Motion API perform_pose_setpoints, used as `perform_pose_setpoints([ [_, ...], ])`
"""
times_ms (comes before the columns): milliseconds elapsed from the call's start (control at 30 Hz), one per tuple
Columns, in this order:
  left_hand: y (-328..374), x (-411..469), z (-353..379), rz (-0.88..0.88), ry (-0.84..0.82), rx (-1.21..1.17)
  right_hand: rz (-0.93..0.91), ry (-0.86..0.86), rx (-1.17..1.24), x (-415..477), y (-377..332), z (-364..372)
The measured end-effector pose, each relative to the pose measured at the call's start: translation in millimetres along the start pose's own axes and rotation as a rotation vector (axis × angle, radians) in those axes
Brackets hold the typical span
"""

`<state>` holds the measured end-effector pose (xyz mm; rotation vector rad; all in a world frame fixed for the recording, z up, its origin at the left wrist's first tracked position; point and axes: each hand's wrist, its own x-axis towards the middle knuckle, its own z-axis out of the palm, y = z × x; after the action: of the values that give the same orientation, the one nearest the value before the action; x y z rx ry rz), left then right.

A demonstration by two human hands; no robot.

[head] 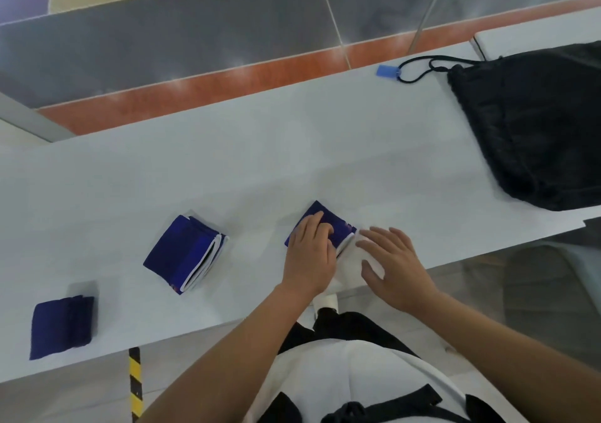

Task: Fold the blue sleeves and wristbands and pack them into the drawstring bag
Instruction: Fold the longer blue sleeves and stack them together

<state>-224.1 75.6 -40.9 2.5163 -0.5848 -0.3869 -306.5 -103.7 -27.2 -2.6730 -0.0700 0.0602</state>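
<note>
A folded blue sleeve [338, 224] with a white lining lies near the table's front edge, and my left hand [310, 255] presses flat on top of it. My right hand [388, 261] rests just to its right with fingers spread, touching the white edge of the fabric. A second folded blue sleeve [185, 253] sits to the left, its white layers showing at one end. A small dark blue folded wristband [61, 325] lies at the far left. The black drawstring bag [533, 129] lies at the far right, apart from both hands.
The white table [227, 162] runs across the view; its front edge passes just under my wrists. The bag's black cord with a blue tag [388, 72] lies by the table's far edge. A yellow-black striped post [135, 387] stands below the table front.
</note>
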Motion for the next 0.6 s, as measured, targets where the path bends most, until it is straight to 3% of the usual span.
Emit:
perform_pose_setpoints([
  [67,-6.4,7.4,-1.2,0.072,0.005,0.142,-0.037,-0.014,-0.057,1.7,-7.5,0.3],
  [200,-21.5,15.7,8.6,0.066,-0.185,0.373,-0.033,-0.186,-0.218,1.5,-9.8,9.1],
  [467,-19.8,21.3,7.0,0.048,-0.279,0.376,-0.001,-0.199,-0.320,-1.8,-8.1,17.2],
  [600,-9.4,32.4,-13.9,-0.027,-0.298,0.154,0.003,-0.261,-0.288,-1.0,-6.3,10.8],
])
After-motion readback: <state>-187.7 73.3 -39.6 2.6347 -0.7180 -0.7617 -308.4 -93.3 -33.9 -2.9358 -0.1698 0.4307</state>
